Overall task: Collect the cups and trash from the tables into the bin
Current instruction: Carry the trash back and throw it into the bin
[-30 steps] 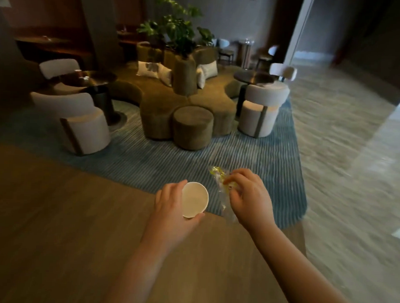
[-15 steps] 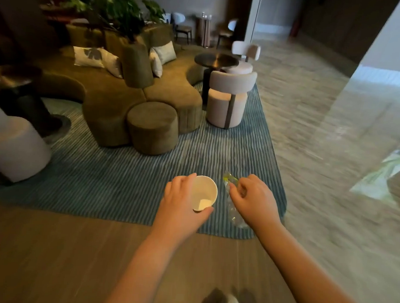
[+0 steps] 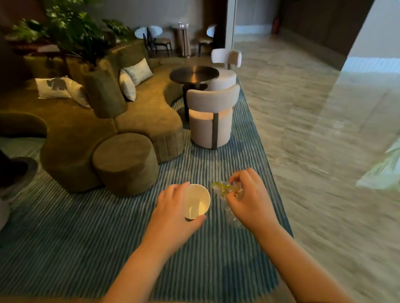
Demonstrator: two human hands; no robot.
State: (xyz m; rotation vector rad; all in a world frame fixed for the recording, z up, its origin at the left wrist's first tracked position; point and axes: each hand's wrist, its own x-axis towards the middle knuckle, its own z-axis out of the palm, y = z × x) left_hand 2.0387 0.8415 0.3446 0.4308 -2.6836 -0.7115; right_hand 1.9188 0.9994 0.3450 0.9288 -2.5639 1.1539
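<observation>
The left hand [image 3: 174,209] grips a white paper cup [image 3: 196,202] (mouth tilted toward the camera); the right hand [image 3: 249,199] pinches a crumpled clear plastic wrapper [image 3: 225,189] just beside it, above the blue striped rug [image 3: 100,238]

Olive sofa [image 3: 139,117] lay at 10 o'clock, round stool [image 3: 126,162] touching its front at 9. Pale chair [image 3: 210,120] stood at 12, plant [image 3: 69,29] at 11. Striped rug [image 3: 77,249] spread at 7, stone floor [image 3: 298,109] at 2.

No text can be read.
The paper cup [image 3: 196,202] in the left grip [image 3: 172,211] shows only its plain white inside; the clear wrapper [image 3: 225,189] pinched in the right grip [image 3: 249,199] carries yellow-green print, too blurred to read.
</observation>
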